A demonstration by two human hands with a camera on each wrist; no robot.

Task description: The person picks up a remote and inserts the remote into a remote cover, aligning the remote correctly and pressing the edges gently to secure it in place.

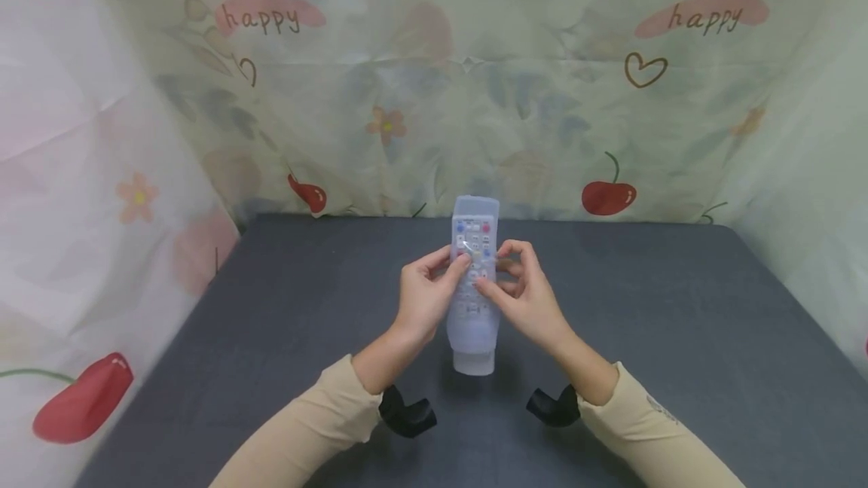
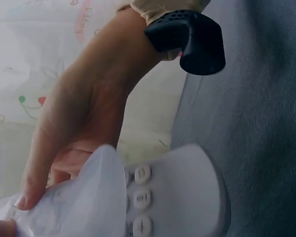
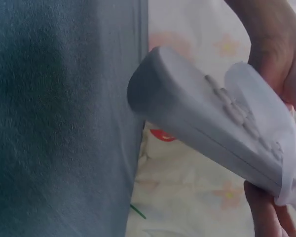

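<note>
Table: dark grey (image 1: 325, 285), running back to a cloth backdrop (image 1: 468, 96) with cherries, flowers and hearts; more printed cloth hangs at both sides.
In the way: from the head view I see both thumbs lying across the middle of the keypad; black wrist mounts (image 1: 407, 416) jut inward by the beige cuffs (image 1: 356, 382), below the hands.
Remote control: pale, held over the table between the hands, inside a clear cover (image 1: 472, 333), its lower end (image 1: 473, 365) bare.
Left hand (image 1: 423, 296): pinching the cover's edge, thumb on the front.
Right hand (image 1: 534, 303): thumb on the front, fingers bent at the other edge, a narrow pinch on the cover.
Writing: I read "happy" twice on the backdrop; key legends are too small to make out.
</note>
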